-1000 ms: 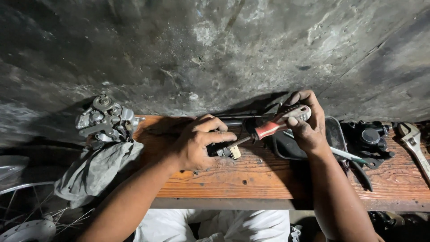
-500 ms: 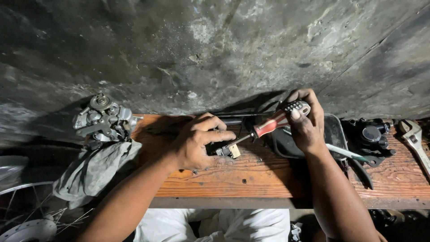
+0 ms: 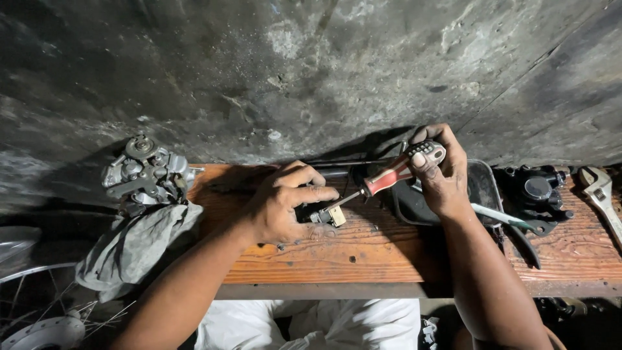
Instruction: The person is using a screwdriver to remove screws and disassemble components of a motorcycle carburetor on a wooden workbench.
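My left hand [image 3: 285, 204] presses a small dark metal part [image 3: 327, 215] down on the wooden bench [image 3: 363, 259]; a brass-coloured bit of it shows past my fingertips. My right hand [image 3: 442, 170] grips a screwdriver [image 3: 395, 176] with a red, grey and black handle. Its shaft slants down to the left, and the tip meets the small part beside my left fingers.
A grey metal carburettor-like assembly [image 3: 144, 170] sits on a grey rag [image 3: 133, 246] at the bench's left end. A dark tray [image 3: 483, 188], pliers [image 3: 518, 223], a black caliper-like part [image 3: 538, 191] and an adjustable wrench [image 3: 602, 198] lie to the right. A rough wall rises behind; a spoked wheel [image 3: 39, 324] is lower left.
The right hand has shifted slightly up with the screwdriver handle, steepening the shaft. The left hand stays on the small part.
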